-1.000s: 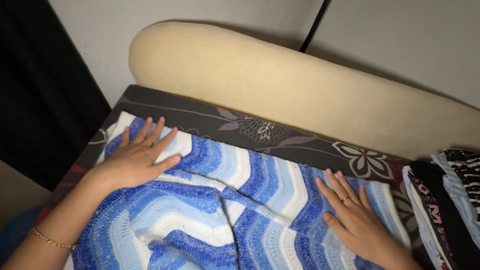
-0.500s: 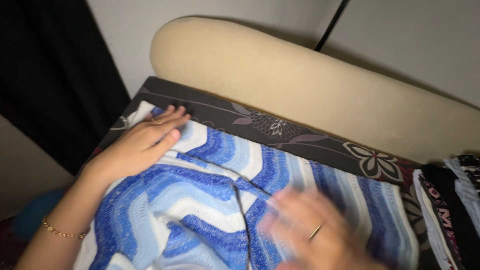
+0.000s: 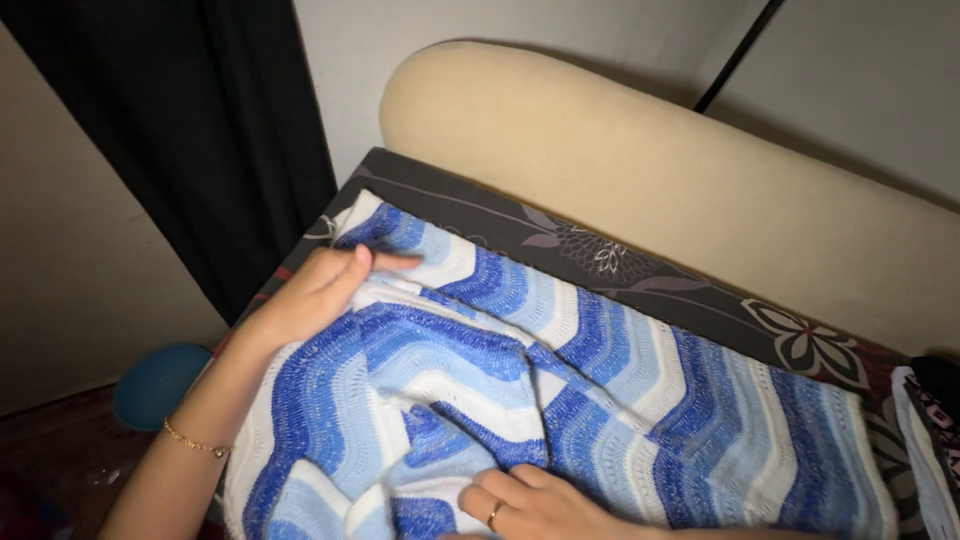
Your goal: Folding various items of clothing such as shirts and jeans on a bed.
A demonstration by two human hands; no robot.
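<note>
Your left hand [image 3: 318, 292] lies on the knitted blanket [image 3: 600, 390], near its upper left corner. Its fingers [image 3: 385, 262] are curled and pinched together with the thumb on a fold of the blue and white knit, so they are closed on the fabric rather than spread flat. A thin gold bracelet [image 3: 195, 441] sits on that wrist.

Your right hand [image 3: 530, 503] is low at the bottom edge of the view, resting on the blanket's near part. Its fingers are bent inward with a ring [image 3: 493, 515] showing on one; they press into a bunched ridge of the knit, but you cannot tell whether they truly grip it.

The blanket, striped in wavy bands of dark blue, pale blue and white, is spread over a dark flowered cover [image 3: 640, 280] on the bed, rumpled between your two hands and smoother toward the right. Behind it runs a long cream bolster [image 3: 640, 170] against the wall. A stack of folded clothes [image 3: 930, 420] lies just beside the blanket's right edge. A dark curtain [image 3: 210, 130] hangs at the left, with a blue ball [image 3: 160, 382] on the floor below it.
</note>
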